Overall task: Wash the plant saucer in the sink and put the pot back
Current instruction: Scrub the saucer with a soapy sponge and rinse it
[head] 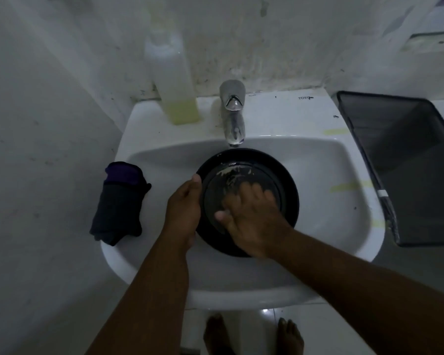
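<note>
A round black plant saucer (290, 185) lies in the bowl of the white sink (338, 175), just under the tap (232, 116). Pale suds or dirt streak its far inner part. My left hand (183, 208) grips the saucer's left rim, thumb on top of the edge. My right hand (251, 216) lies flat inside the saucer with fingers spread, blurred by motion. The pot is not in view.
A tall bottle (174, 80) of yellowish liquid stands on the sink's back left ledge. A dark folded cloth (118, 203) hangs over the sink's left rim. A dark rectangular bin (405, 160) stands right of the sink. My bare feet (254, 336) show below.
</note>
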